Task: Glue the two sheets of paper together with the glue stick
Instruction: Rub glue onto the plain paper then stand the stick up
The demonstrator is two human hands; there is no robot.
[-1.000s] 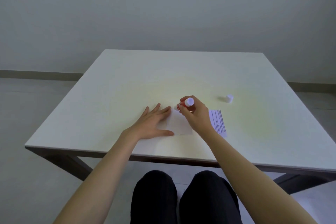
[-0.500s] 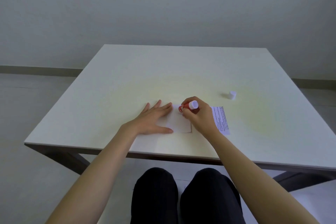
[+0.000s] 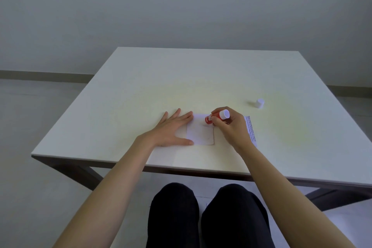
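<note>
Spreading glue now: right hand [image 3: 231, 127] grips the uncapped glue stick [image 3: 216, 117], tip on the blank sheet [image 3: 201, 133] w/ left hand [image 3: 171, 131] flat pinning it, cap [image 3: 259, 103] aside, printed sheet [image 3: 250, 129] unjoined — roughly halfway.

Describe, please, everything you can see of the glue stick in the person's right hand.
The glue stick is a small red tube with white lettering and a white end at its raised rear. Its cap is off. The right hand pinches it, tilted down to the left, its tip hidden, at the plain paper sheet.
</note>
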